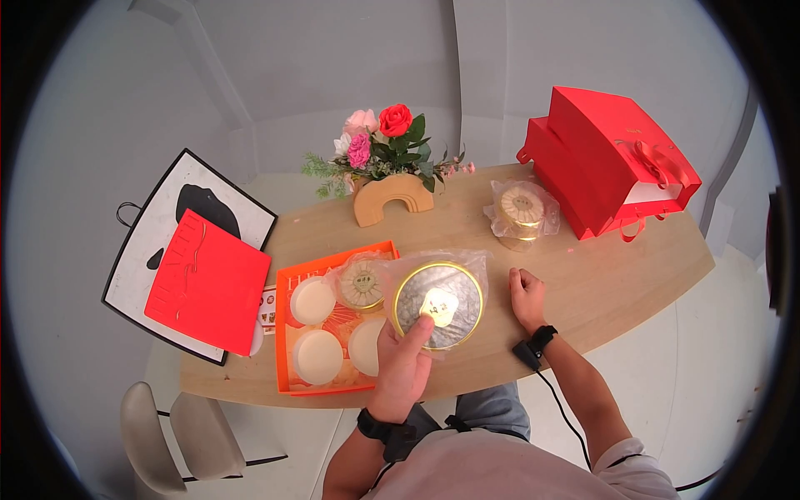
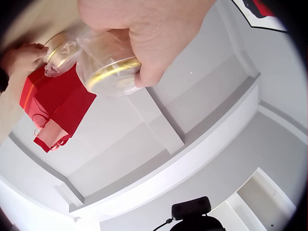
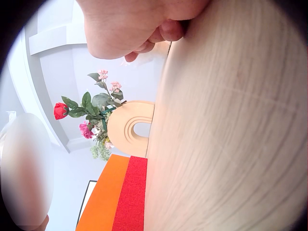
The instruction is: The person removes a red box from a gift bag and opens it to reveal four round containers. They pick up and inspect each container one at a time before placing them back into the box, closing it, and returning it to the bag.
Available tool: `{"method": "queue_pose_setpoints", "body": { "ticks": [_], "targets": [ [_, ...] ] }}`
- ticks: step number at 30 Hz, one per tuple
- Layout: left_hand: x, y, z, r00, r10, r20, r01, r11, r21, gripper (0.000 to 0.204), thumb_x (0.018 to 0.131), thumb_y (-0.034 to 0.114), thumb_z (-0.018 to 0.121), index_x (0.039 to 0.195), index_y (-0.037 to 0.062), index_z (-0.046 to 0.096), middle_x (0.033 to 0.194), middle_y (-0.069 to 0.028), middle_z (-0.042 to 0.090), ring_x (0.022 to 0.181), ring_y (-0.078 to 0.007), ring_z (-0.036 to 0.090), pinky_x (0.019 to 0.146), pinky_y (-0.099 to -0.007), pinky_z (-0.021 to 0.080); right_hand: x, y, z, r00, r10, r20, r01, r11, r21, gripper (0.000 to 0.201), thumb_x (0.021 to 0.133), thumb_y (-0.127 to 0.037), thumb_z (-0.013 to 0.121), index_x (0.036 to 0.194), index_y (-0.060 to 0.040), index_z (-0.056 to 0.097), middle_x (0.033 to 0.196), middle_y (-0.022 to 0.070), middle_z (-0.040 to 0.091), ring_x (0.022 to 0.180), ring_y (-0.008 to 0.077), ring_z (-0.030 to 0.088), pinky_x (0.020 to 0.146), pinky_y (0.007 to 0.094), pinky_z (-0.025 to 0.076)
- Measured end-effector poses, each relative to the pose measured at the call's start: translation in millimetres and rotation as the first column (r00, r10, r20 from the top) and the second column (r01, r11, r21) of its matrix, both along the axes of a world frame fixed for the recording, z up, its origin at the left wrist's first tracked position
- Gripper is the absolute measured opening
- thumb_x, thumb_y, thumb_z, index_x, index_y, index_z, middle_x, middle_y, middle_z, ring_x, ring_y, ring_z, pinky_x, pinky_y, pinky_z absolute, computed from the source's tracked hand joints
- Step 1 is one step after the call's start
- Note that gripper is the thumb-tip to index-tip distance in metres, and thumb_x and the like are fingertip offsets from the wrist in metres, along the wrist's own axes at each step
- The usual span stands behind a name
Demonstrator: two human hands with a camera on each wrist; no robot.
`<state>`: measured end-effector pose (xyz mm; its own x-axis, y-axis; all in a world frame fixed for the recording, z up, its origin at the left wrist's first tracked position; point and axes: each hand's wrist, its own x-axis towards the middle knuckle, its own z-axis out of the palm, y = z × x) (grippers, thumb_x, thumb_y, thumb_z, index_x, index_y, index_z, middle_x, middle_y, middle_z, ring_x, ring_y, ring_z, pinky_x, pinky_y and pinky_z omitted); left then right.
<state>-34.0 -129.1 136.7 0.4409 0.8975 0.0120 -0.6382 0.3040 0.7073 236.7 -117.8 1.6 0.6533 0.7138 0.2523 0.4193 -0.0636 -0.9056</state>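
My left hand [image 1: 402, 371] grips a round, gold-rimmed container [image 1: 457, 293] in a clear plastic wrapper, its thumb lying on the pale gold label. The container is held up with its grey face toward the head camera, and it overlaps the right edge of an orange box [image 1: 282, 354] in this view. Inside that box sit white round cups [image 1: 318, 358] and another wrapped round container [image 1: 361, 281]. My right hand [image 1: 527, 300] rests on the table with its fingers loosely curled and nothing in them. Beyond it stand wrapped gold-rimmed containers [image 1: 523, 207], seemingly stacked.
A red gift bag [image 1: 596, 158] with ribbons lies at the right rear of the wooden table [image 1: 617, 275]. Flowers in an arched vase [image 1: 372, 204] stand at the back. On the left, a red lid [image 1: 208, 283] lies on a black-edged white board [image 1: 142, 262]. A chair [image 1: 204, 433] is at lower left.
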Motion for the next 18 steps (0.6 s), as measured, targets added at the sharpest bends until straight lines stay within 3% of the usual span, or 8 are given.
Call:
{"method": "queue_pose_setpoints", "body": {
  "ticks": [9,11,18],
  "targets": [
    [0.0,-1.3,-2.8,0.998,0.005,-0.057,-0.003,0.999,0.04,0.042,0.096,0.007,0.063,0.136,-0.0022,0.051,0.13,-0.0108,0.062,0.119,-0.0211,0.061,0.104,-0.0393,0.049,-0.9,-0.2,1.5,1.0,-0.004,-0.009,0.004,1.0,0.004,0.043,0.101,-0.026,0.057,0.069,0.0034,0.058,0.056,0.0069,0.052,0.053,0.0115,0.045,0.054,0.0331,0.04],
    [-1.3,-2.0,-1.5,1.0,-0.021,-0.002,0.021,1.0,0.011,0.045,0.092,-0.001,0.066,0.135,0.0008,0.052,0.128,-0.0088,0.063,0.118,-0.0176,0.061,0.103,-0.0356,0.049,-0.9,-0.1,1.3,1.0,-0.006,-0.011,0.006,1.0,0.008,0.043,0.1,-0.026,0.058,0.069,0.0034,0.058,0.056,0.007,0.052,0.053,0.0115,0.045,0.054,0.0332,0.04],
    [-4.0,-6.7,-0.8,0.998,-0.035,0.054,0.033,0.999,0.043,0.046,0.09,0.0,0.069,0.133,-0.0002,0.053,0.128,-0.0096,0.064,0.117,-0.0196,0.062,0.103,-0.0377,0.05,-0.2,-0.4,1.4,1.0,-0.002,-0.009,0.002,1.0,0.002,0.044,0.101,-0.027,0.057,0.069,0.0032,0.058,0.056,0.0071,0.052,0.053,0.0118,0.045,0.054,0.033,0.04]
  ]
}}
